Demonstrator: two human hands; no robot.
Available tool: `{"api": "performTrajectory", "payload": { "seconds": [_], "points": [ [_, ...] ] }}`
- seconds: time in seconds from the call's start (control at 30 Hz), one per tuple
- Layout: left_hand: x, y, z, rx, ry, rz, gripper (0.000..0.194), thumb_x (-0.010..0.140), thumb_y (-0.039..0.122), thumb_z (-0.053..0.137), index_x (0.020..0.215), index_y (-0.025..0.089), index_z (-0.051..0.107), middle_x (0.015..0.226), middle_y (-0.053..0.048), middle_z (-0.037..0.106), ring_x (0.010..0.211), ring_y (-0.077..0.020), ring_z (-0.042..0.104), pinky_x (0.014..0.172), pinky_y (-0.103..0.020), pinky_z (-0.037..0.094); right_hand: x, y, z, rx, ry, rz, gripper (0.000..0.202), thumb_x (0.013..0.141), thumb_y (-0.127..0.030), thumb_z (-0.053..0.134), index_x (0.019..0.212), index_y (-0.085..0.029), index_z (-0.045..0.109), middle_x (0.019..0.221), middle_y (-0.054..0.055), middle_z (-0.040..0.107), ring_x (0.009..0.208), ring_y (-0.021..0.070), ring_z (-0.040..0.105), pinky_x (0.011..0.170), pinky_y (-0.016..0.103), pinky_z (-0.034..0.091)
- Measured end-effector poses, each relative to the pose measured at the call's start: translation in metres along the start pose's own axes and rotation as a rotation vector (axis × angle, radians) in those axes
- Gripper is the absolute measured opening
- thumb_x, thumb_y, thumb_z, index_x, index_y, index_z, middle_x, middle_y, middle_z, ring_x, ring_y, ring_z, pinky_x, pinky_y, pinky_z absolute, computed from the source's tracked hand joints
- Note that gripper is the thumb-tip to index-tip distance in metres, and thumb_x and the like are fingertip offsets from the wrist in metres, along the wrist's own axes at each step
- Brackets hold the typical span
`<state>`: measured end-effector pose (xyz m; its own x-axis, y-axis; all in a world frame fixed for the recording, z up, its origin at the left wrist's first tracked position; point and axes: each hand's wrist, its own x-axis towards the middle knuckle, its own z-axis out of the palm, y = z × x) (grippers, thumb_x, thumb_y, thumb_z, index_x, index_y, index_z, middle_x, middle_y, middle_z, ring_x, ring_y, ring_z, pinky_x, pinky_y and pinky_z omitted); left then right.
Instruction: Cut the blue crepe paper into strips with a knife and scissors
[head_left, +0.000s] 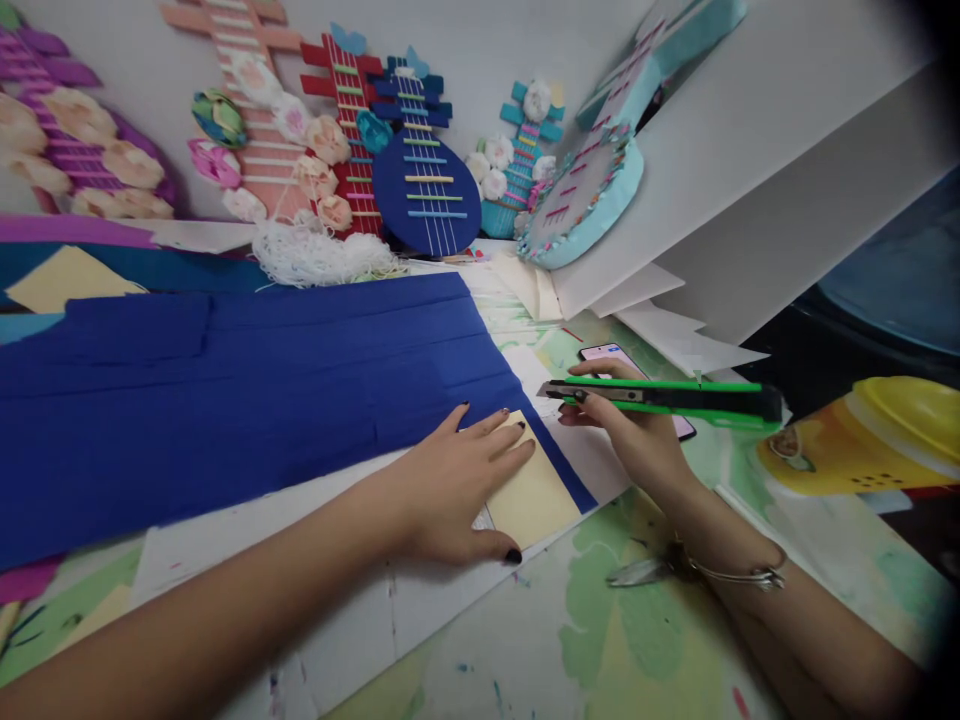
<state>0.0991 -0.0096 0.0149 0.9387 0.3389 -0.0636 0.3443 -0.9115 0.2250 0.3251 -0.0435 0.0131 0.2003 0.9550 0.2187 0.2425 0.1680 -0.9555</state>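
My left hand (457,480) lies flat with spread fingers on a pale yellow card (536,495), close to the edge of a large dark blue sheet (300,400). The blue sheet looks like paper or thin fabric and has fold lines. Part of it shows as a narrow strip beyond the card's right side. Under the card is a white board (352,600) with scratches and marks. My right hand (630,425) grips a green and black utility knife (667,398), raised above the table to the right of the card. Its blade tip points left.
A phone (684,428) lies behind my right hand. Scissors (637,572) rest near my right wrist. At the right stands a yellow container (862,440). Decorated instrument-shaped crafts, including a blue one (427,190), lean on the wall behind white string (322,250) and white boards (720,190).
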Motion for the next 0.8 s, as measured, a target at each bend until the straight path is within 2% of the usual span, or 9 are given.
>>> {"api": "performTrajectory", "payload": {
  "seconds": [0.07, 0.17, 0.27, 0.4, 0.53, 0.8],
  "points": [
    [0.0, 0.0, -0.001, -0.008, 0.002, -0.007, 0.087, 0.082, 0.06, 0.054, 0.148, 0.015, 0.023, 0.154, -0.015, 0.027, 0.143, -0.0353, 0.018, 0.112, -0.063, 0.014, -0.001, -0.001, 0.001, -0.071, -0.068, -0.008, 0.025, 0.081, -0.027, 0.061, 0.106, -0.022, 0.061, 0.097, 0.004, 0.069, 0.075, 0.0178, 0.071, 0.073, 0.034, 0.059],
    [0.0, 0.002, -0.004, -0.01, 0.004, -0.018, 0.086, 0.082, 0.06, 0.055, 0.148, 0.015, 0.024, 0.154, -0.014, 0.028, 0.143, -0.0356, 0.019, 0.112, -0.063, 0.015, -0.001, 0.001, 0.005, -0.289, -0.077, -0.034, 0.024, 0.078, -0.024, 0.064, 0.102, -0.021, 0.064, 0.086, 0.003, 0.071, 0.069, 0.018, 0.071, 0.068, 0.031, 0.057],
    [0.001, 0.004, -0.008, -0.004, -0.003, -0.022, 0.085, 0.083, 0.059, 0.055, 0.148, 0.014, 0.025, 0.153, -0.015, 0.029, 0.142, -0.0356, 0.021, 0.112, -0.062, 0.016, 0.001, 0.008, 0.009, -0.456, -0.051, -0.144, 0.022, 0.074, -0.022, 0.067, 0.096, -0.023, 0.063, 0.081, 0.0, 0.071, 0.071, 0.0177, 0.069, 0.064, 0.028, 0.053],
    [0.001, 0.004, -0.01, 0.003, 0.01, -0.012, 0.084, 0.083, 0.058, 0.054, 0.148, 0.013, 0.026, 0.153, -0.017, 0.029, 0.141, -0.0353, 0.024, 0.113, -0.059, 0.016, 0.001, 0.012, 0.012, -0.471, -0.087, -0.218, 0.022, 0.076, -0.019, 0.063, 0.097, -0.024, 0.06, 0.085, 0.0, 0.071, 0.076, 0.0169, 0.068, 0.065, 0.025, 0.05],
    [0.001, 0.002, -0.007, 0.011, 0.016, -0.003, 0.083, 0.083, 0.059, 0.054, 0.147, 0.012, 0.028, 0.152, -0.017, 0.03, 0.141, -0.0357, 0.025, 0.112, -0.06, 0.017, -0.003, 0.004, 0.01, -0.549, -0.061, -0.193, 0.024, 0.078, -0.02, 0.062, 0.101, -0.025, 0.058, 0.077, -0.003, 0.071, 0.065, 0.0157, 0.066, 0.061, 0.025, 0.047],
    [0.001, -0.001, 0.0, 0.041, 0.052, 0.018, 0.085, 0.082, 0.062, 0.052, 0.148, 0.013, 0.028, 0.153, -0.017, 0.027, 0.141, -0.0369, 0.025, 0.11, -0.062, 0.017, -0.002, 0.0, 0.001, -0.699, -0.22, -0.199, 0.021, 0.083, -0.028, 0.06, 0.103, -0.025, 0.054, 0.071, -0.003, 0.072, 0.064, 0.0178, 0.069, 0.062, 0.025, 0.046]
  ]
}}
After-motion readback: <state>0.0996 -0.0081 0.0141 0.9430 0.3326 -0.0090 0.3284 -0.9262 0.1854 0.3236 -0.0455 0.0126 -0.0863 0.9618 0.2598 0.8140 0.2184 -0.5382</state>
